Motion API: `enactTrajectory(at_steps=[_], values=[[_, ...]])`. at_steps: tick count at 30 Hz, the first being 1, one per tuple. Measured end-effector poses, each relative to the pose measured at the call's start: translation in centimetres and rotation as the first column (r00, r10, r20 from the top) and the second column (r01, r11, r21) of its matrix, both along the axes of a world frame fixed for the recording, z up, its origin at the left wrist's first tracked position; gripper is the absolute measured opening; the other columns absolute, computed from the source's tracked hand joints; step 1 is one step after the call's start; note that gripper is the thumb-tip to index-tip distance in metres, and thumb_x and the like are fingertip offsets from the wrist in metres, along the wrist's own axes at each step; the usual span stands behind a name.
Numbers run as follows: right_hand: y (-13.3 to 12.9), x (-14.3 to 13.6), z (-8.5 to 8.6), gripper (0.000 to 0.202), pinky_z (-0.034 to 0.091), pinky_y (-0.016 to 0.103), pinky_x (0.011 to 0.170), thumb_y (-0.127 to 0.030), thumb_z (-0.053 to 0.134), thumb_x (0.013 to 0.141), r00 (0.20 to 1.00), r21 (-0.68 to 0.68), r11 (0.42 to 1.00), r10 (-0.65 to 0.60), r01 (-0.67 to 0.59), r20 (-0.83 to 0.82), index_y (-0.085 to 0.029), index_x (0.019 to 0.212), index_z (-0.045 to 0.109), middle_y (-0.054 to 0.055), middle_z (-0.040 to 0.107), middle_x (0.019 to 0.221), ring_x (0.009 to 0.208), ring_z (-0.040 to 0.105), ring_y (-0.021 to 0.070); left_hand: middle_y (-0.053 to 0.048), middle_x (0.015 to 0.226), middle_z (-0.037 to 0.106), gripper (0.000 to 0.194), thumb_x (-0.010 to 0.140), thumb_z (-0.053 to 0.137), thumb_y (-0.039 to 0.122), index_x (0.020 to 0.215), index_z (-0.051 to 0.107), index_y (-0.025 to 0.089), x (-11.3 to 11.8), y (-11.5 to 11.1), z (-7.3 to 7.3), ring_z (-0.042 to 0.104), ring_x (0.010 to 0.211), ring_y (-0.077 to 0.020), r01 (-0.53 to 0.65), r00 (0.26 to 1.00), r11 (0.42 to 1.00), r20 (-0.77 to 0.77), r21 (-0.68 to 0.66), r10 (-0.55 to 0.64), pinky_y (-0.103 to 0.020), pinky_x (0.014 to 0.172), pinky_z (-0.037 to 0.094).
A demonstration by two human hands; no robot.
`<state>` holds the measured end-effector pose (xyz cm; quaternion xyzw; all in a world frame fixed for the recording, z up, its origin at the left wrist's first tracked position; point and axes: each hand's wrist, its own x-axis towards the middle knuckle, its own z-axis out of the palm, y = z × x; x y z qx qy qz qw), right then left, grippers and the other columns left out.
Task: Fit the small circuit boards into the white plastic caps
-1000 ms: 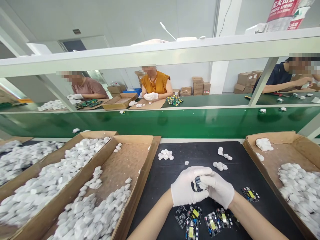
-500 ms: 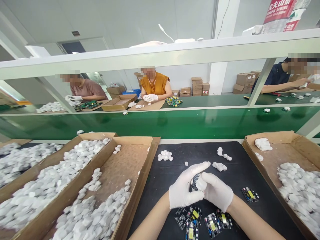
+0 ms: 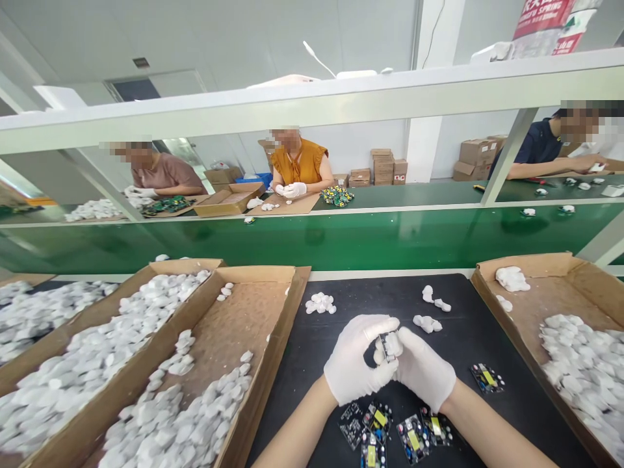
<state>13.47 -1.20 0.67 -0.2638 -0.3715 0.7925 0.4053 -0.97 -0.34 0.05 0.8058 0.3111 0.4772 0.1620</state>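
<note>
Both my hands wear white gloves and meet above the black mat (image 3: pixel 287 396). My left hand (image 3: pixel 358 361) is closed round a small circuit board (image 3: pixel 389 347) held on edge. White putty-like material (image 3: pixel 396 342) covers part of the board. My right hand (image 3: pixel 423 367) grips the same piece from the other side, thumb and fingers against the white material. Below my wrists lie several circuit boards with yellow-topped parts (image 3: pixel 414 439); another board (image 3: pixel 487 378) sits to the right. White lumps (image 3: pixel 428 324) rest just beyond my right hand.
Cardboard trays of white pieces stand at left (image 3: pixel 292 305) and right (image 3: pixel 517 351). A white cluster (image 3: pixel 320 303) lies on the mat. Beyond runs a green conveyor (image 3: pixel 341 240) under a white overhead shelf (image 3: pixel 312 107). Co-workers sit across it, one in an orange top (image 3: pixel 302 162).
The board in my hands has turned and shows its edge. My left hand has shifted slightly left and up, over where a small white bit lay. Pieces on the conveyor have moved right.
</note>
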Motion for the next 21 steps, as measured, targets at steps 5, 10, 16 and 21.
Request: enactTrajectory(at_steps=[5,10,16,21], values=[[-0.3,0.2,0.5,0.028,0.039,0.028,0.067,-0.039,0.07,0.069,0.999,0.02,1.0,-0.013,0.014,-0.039,-0.013,0.063,0.06,0.002,0.053,0.065,0.066,0.048,0.0135,-0.006,0.109,0.065,0.047,0.066,0.061,0.023,0.113,0.056,0.023,0.1,-0.1,0.0,0.061,0.099,-0.0226,0.05,0.998,0.992,0.03,-0.112,-0.047,-0.041,0.096,0.043],[-0.1,0.2,-0.4,0.032,0.039,0.029,0.068,-0.044,0.063,0.075,1.0,0.087,0.996,-0.021,0.022,-0.013,-0.013,0.067,0.061,0.004,0.055,0.069,0.067,0.048,0.0143,-0.008,0.115,0.063,0.047,0.07,0.062,0.026,0.117,0.055,0.02,0.0,-0.1,0.1,0.059,0.105,-0.0248,0.15,0.985,0.942,0.124,-0.3,-0.117,-0.04,0.096,0.043],[0.1,0.2,-0.7,0.031,0.039,0.031,0.073,-0.046,0.056,0.079,0.997,0.099,0.993,0.065,-0.06,-0.049,-0.016,0.075,0.06,0.004,0.055,0.077,0.073,0.051,0.0154,-0.011,0.128,0.053,0.056,0.08,0.053,0.048,0.128,0.047,0.018,-0.3,0.0,0.0,0.049,0.117,-0.028,0.441,0.882,0.758,0.391,-0.48,-0.265,-0.043,0.101,0.039],[1.7,0.8,-0.8,0.031,0.04,0.028,0.066,-0.047,0.064,0.071,0.977,0.117,0.984,-0.151,0.134,0.152,-0.018,0.069,0.054,0.0,0.051,0.07,0.065,0.048,0.0119,-0.01,0.135,0.045,0.05,0.084,0.051,0.036,0.131,0.041,0.021,0.1,0.8,-0.8,0.044,0.123,-0.024,0.148,0.968,0.865,0.248,-0.48,-0.028,-0.044,0.104,0.034]])
